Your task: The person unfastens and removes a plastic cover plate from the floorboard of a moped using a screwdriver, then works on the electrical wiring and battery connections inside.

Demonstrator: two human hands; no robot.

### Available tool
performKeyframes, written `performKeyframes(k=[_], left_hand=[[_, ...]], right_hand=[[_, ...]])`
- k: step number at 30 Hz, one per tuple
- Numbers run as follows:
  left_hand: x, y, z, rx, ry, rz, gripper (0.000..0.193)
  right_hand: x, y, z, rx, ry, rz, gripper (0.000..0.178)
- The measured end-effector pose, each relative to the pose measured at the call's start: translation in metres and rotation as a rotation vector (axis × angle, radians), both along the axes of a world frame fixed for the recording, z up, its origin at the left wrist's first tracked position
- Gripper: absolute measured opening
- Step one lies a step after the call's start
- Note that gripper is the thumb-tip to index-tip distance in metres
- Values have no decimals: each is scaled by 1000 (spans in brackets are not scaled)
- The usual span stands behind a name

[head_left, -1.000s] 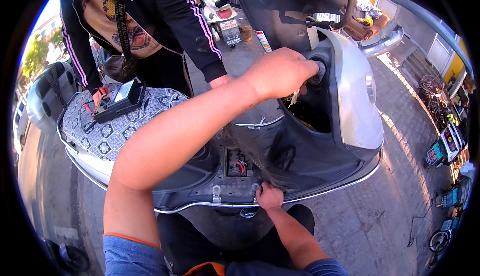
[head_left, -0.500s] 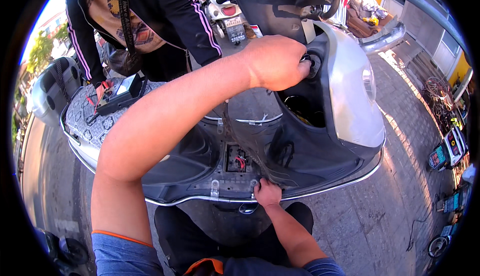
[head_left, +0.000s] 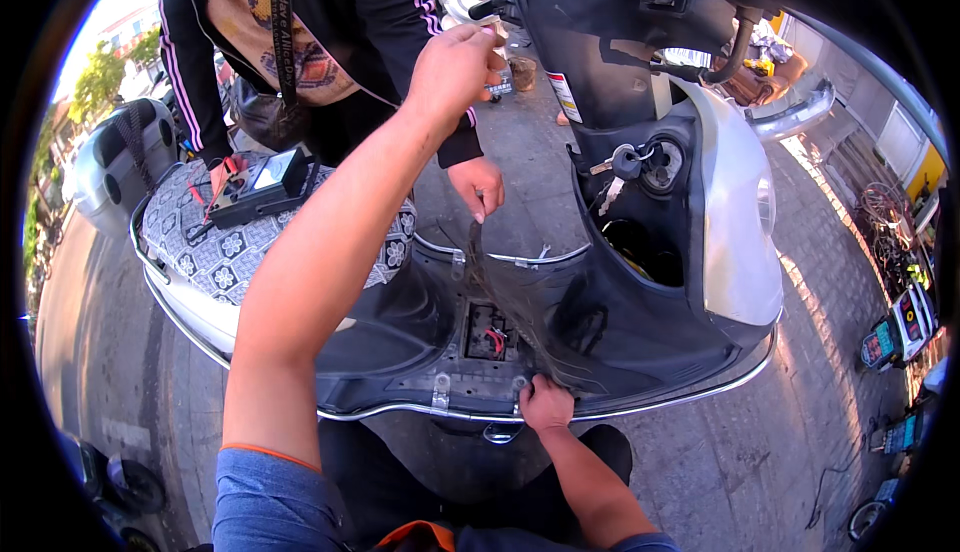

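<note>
My left hand [head_left: 462,64] is raised in front of the scooter's handlebar [head_left: 610,22], its fingers loosely bent and apart, with nothing visible in them. My right hand [head_left: 546,404] is closed on the near edge of a dark rubber floor mat [head_left: 515,297], which is folded up off the footboard [head_left: 400,397]. Beside it is an uncovered battery compartment [head_left: 487,332] with red wires inside. A bunch of keys [head_left: 625,164] hangs from the ignition lock [head_left: 660,165]. Across the scooter, a co-worker's hand [head_left: 478,189] pinches the mat's far edge.
A black meter [head_left: 265,190] with red leads lies on the patterned seat [head_left: 210,252], where the co-worker's other hand [head_left: 228,172] rests. An open storage pocket [head_left: 645,250] is below the ignition. Electrical devices [head_left: 900,327] and tangled cables [head_left: 885,227] lie on the paving at right.
My left hand has left the keys at the ignition and moved left and up toward the handlebar. The keys now show. My right hand stays at the mat's edge; the view has shifted slightly.
</note>
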State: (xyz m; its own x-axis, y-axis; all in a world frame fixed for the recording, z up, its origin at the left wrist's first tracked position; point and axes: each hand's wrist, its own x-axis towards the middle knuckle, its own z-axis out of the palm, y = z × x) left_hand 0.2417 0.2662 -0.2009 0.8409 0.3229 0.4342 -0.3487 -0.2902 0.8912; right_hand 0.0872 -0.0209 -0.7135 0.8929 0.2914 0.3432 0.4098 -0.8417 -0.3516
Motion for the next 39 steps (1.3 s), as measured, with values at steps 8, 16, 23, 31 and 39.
performKeyframes(k=[8,16,23,31,39], left_hand=[[96,17,-3,-52,51,32,61],[119,48,0,-164,44,-34,58],[105,31,5,13,101,-17,63],[110,40,6,19,77,-35,64],[105,42,4,39,81,-42,72]], right_hand=[[-1,5,2,0,3,3,20],[-5,12,1,-26,70,-1,18],[1,4,0,-34,38,-26,18],[1,4,1,-21,59,-16,19],[2,3,0,-10,56,1,18]])
